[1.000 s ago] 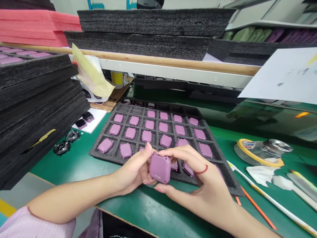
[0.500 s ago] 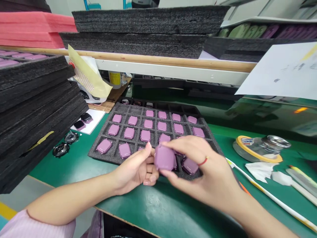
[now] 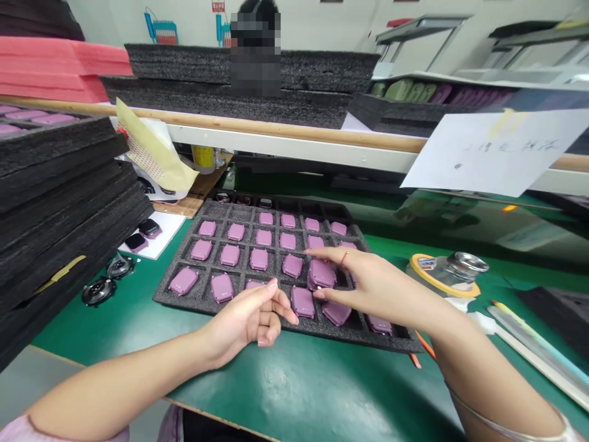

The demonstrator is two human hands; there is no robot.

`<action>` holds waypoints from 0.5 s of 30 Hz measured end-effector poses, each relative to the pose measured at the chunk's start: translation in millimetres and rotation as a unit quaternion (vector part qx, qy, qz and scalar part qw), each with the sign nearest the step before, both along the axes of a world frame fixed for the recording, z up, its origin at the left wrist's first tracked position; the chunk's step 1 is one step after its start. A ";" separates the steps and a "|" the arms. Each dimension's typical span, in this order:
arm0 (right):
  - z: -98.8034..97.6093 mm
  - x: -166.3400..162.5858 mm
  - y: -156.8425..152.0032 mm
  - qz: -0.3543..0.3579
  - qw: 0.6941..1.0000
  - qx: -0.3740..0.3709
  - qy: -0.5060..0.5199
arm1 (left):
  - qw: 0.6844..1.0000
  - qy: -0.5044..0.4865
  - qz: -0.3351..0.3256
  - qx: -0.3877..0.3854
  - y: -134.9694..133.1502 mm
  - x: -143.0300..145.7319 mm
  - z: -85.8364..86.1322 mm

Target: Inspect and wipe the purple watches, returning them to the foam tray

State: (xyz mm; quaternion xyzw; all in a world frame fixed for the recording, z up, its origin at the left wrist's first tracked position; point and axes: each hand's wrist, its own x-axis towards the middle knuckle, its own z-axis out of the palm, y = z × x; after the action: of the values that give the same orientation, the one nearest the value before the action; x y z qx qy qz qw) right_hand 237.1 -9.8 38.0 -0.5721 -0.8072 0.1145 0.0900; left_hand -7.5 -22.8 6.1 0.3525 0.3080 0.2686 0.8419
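Note:
A black foam tray (image 3: 202, 296) lies on the green table, its compartments holding many purple watch cases (image 3: 259, 258). Thumb and fingers of my right hand (image 3: 356, 276) grip the edges of one purple watch case (image 3: 321, 274), which is over a compartment in the tray's right half. Whether it touches the compartment floor is unclear. My left hand (image 3: 251, 316) is at the tray's front edge, palm turned inward, fingers loosely curled and thumb apart, with nothing in it. Its thumb partly hides a watch case (image 3: 253, 284) in the front row.
Stacked black foam trays (image 3: 59, 190) rise at the left, beside loose black watch parts (image 3: 99, 290). A glass bottle (image 3: 444, 274) with a yellow ring stands right. A paper sheet (image 3: 497, 153) hangs from the shelf rail (image 3: 276, 130). A person (image 3: 255, 43) is behind the stacked foam.
My right hand has carried the watch case away from my left hand, forward and down to the tray. The left hand stays near the front edge. The view has shifted, tilting upward.

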 end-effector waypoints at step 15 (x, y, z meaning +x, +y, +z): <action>31.6 -80.5 117.5 -0.011 0.998 0.018 -0.062 | 0.993 0.083 -0.054 0.061 -5.0 -0.9 3.2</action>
State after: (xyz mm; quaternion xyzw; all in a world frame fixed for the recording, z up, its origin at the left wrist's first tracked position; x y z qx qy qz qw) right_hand 156.6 107.7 69.6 -0.5851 -0.8068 0.0637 0.0515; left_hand -8.4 -27.7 9.3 0.4402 0.3405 0.2106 0.8037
